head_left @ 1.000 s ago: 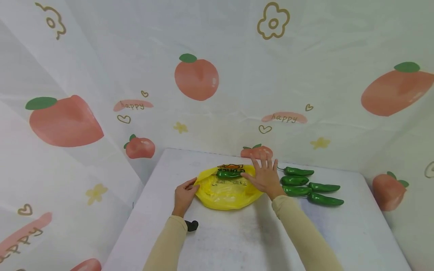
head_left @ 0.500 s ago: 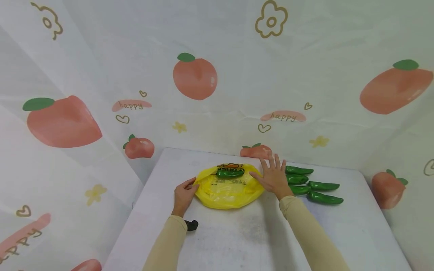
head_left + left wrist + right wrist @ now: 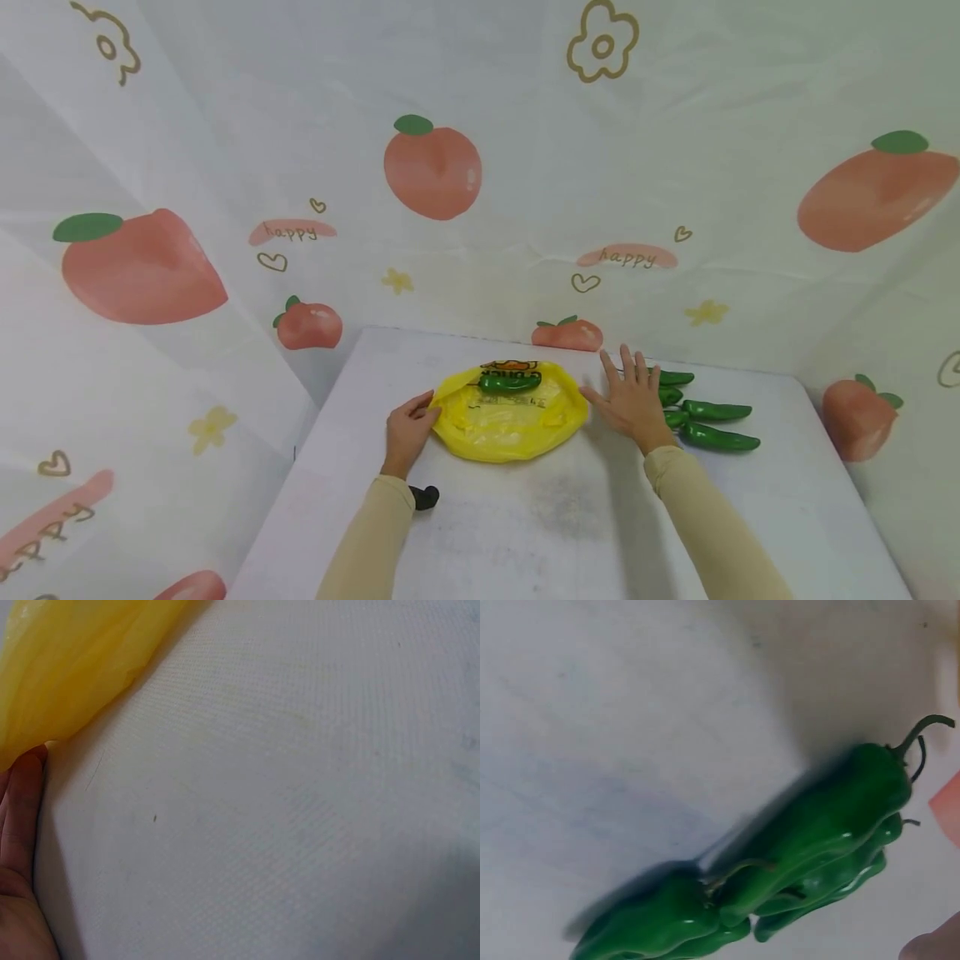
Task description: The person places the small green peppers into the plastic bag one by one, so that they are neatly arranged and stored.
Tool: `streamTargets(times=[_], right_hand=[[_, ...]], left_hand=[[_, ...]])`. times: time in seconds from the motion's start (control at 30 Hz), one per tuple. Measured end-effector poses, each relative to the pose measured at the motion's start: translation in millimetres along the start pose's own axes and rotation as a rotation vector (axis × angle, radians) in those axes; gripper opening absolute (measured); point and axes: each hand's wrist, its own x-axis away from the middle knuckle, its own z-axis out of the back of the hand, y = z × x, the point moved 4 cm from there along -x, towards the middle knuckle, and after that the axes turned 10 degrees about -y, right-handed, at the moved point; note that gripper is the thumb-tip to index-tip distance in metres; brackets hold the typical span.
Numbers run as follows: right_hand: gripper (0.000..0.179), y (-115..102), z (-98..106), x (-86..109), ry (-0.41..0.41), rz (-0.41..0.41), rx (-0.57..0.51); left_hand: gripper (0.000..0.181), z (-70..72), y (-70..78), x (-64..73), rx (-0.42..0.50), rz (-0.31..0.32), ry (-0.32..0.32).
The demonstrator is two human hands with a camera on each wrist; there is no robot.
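A yellow plastic bag (image 3: 495, 446) lies spread on the table in the head view, its mouth open. One green chili pepper (image 3: 510, 383) rests in its opening, under some black print. My left hand (image 3: 407, 435) pinches the bag's left rim between thumb and fingers. In the left wrist view, fingertips (image 3: 30, 757) meet the edge of the yellow plastic. To the right of the bag, my right hand (image 3: 633, 406) is held with fingers spread and nothing in it. It partly covers a group of several green peppers (image 3: 720, 437), which the right wrist view shows lying together.
A black curved object (image 3: 426, 498) lies beside the left sleeve, partly hidden by it. The white table (image 3: 540, 533) runs back to a curtain (image 3: 480, 275) printed with peaches, hearts and flowers, which also hangs at both sides.
My right hand has moved rightward, away from the bag's right rim and over the left ends of the grouped peppers. My left hand stays at the bag's left rim.
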Motion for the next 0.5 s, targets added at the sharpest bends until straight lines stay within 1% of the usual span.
streamTargets(times=[0.07,0.2,0.37,0.5], right_hand=[[0.089,6.3,-0.7,3.2,-0.008,-0.011,0.003],[0.088,17.0,-2.3,9.0,-0.013,-0.012,0.017],[0.088,25.2,-3.8,16.1,0.009,0.011,0.005],[0.089,31.2,-6.9,22.0,0.018,0.012,0.006]], left_hand=[[0.039,-0.4,0.5,-1.1,-0.011,-0.005,-0.001],[0.04,-0.2,0.6,-2.0,-0.019,0.004,-0.001],[0.04,0.5,1.0,-2.7,-0.012,0.004,0.006],[0.04,0.5,1.3,-3.3,-0.016,0.014,0.007]])
